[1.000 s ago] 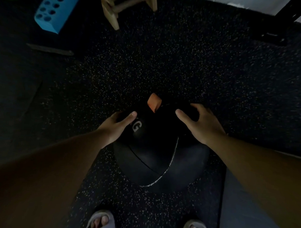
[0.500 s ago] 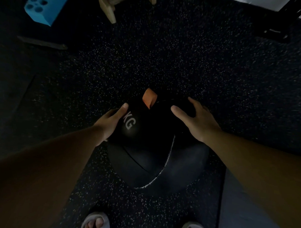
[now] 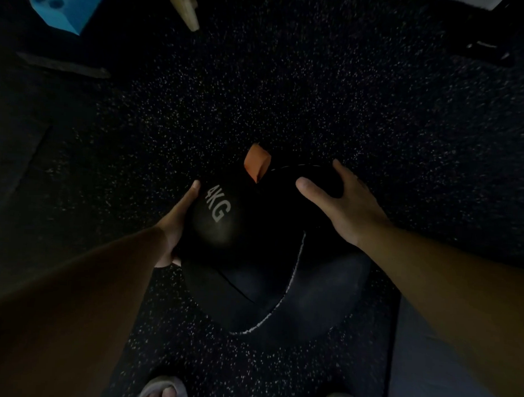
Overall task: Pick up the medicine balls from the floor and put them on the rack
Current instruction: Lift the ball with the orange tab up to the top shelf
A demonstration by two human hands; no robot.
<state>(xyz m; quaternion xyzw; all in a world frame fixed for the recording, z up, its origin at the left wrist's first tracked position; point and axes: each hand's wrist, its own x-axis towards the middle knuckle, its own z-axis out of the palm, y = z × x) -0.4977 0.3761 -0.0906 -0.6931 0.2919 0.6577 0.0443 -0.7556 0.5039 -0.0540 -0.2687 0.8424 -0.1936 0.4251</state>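
Note:
A big black medicine ball (image 3: 261, 257) marked "4KG" in white, with an orange patch (image 3: 256, 165) on its far side, sits in front of me over the speckled black floor. My left hand (image 3: 176, 225) presses flat against its left side, fingers partly under the curve. My right hand (image 3: 340, 204) lies spread over its upper right, thumb and fingers apart on the surface. Whether the ball rests on the floor or is lifted I cannot tell.
A blue block with round holes (image 3: 65, 4) lies far left, a pale wooden leg (image 3: 184, 8) stands at the top centre, and a black metal frame foot (image 3: 492, 43) is at the top right. My sandalled feet (image 3: 162, 391) are at the bottom edge.
My left hand has slid from the top of the ball down onto its left side, uncovering the "4KG" mark. The right hand stays spread on the upper right.

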